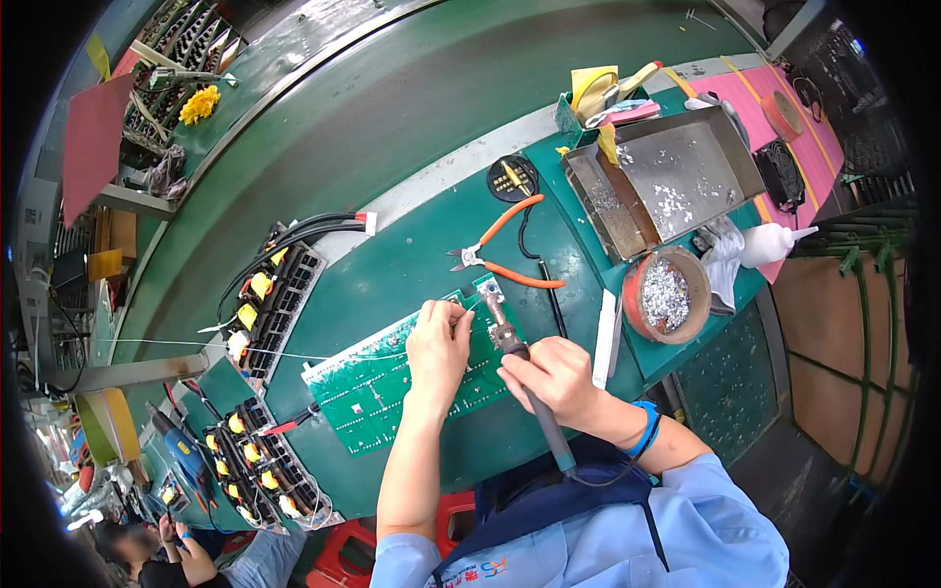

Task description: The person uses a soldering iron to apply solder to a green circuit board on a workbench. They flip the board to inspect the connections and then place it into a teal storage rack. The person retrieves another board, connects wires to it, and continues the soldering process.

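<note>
Fingers of the left hand [437, 345] are pinched together on a thin silver solder wire [196, 345], which runs away to the left over the green work table [392, 176]. Fingers of the right hand [549, 377] are closed around the dark handle of a soldering iron [520, 367]; its tip points up and left to the long green circuit board [377, 392]. This board lies flat on the table, under both hands. Tip and wire seem to meet at the upper edge of the board, but this place is too small to be sure. Orange-handled cutting pliers [505, 257] lie just above the board, and a round red tin with metal scraps [667, 294] stands to the right.
</note>
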### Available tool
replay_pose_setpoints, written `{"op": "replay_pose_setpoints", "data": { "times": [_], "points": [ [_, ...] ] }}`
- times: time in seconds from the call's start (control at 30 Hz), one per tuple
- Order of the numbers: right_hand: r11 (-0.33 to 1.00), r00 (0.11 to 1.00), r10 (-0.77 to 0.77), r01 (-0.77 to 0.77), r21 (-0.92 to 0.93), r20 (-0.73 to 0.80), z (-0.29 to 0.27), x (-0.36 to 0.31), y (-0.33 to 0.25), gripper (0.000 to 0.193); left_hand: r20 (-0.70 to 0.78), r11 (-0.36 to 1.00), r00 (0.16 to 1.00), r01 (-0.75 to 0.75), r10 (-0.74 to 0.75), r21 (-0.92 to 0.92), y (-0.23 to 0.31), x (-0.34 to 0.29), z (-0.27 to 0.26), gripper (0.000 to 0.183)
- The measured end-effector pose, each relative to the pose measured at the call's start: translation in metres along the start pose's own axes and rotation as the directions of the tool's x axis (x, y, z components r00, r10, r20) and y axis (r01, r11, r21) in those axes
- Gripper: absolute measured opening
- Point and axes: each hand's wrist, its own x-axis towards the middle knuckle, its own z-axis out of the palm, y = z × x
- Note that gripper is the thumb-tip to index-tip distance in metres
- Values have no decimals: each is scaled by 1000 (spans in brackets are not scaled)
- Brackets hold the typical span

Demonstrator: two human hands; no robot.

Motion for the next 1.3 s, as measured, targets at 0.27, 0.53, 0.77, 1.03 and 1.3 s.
{"op": "replay_pose_setpoints", "data": {
  "times": [0.27, 0.53, 0.77, 1.03, 1.3],
  "points": [
    [991, 996, 75, -68, 117, -53, -7, -1, 14, 20, -17, 999, 1000, -24, 24, -48, -1, -4, -6, 8],
    [982, 996, 69, -59, 182, -48, -7, -8, 16, 20, -41, 998, 997, -64, 65, 20, 0, -4, -3, 5],
    [983, 998, 66, -64, 171, -4, -10, -7, 15, 19, 5, 999, 999, -46, 46, 19, 2, -5, -3, 8],
    [981, 996, 91, -89, 174, -1, -15, 1, 5, 17, -49, 995, 994, -99, 99, 0, -3, -5, -7, 6],
    [999, 997, 33, -33, -12, 65, -4, 8, -9, 14, -43, 995, 994, -102, 101, -15, -5, -2, 2, 5]
  ]
}}
